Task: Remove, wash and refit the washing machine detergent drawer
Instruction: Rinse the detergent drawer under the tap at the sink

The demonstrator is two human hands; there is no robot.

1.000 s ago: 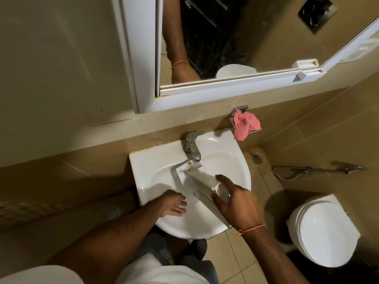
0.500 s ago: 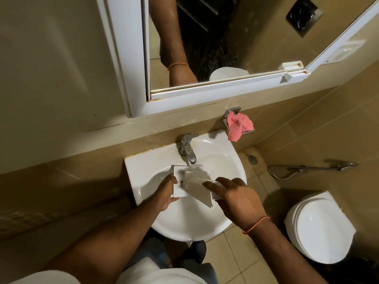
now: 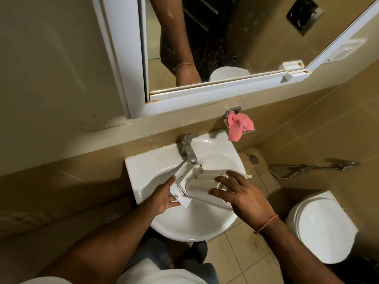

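Turned since half a second ago, the white detergent drawer [image 3: 207, 186] now lies lengthwise across the basin with its ribbed compartments facing up, where it was earlier bunched under the spout with one corner hanging down. A second ago it stood steeply on end in the right hand alone while the left hand rested on the basin's rim.

Nearest the camera, the left hand [image 3: 164, 198] grips the drawer's flat front panel at its left end, thumb on top and fingers beneath. The right hand [image 3: 244, 196], an orange thread at its wrist, grasps the drawer's right part from above, fingers spread and curled over the compartments. Both hands hold the drawer above the bowl of the white washbasin [image 3: 143, 171], its left end just below the chrome tap [image 3: 188, 149]; whether water is running cannot be made out.

Beyond the tap, a pink cloth [image 3: 239, 126] hangs from a metal wall holder [image 3: 232, 112]. Above it, the white-framed mirror [image 3: 225, 37] reflects a forearm. To the right stand a white toilet [image 3: 322, 226] with its lid down and a spray hose [image 3: 307, 167] along the tiled wall.
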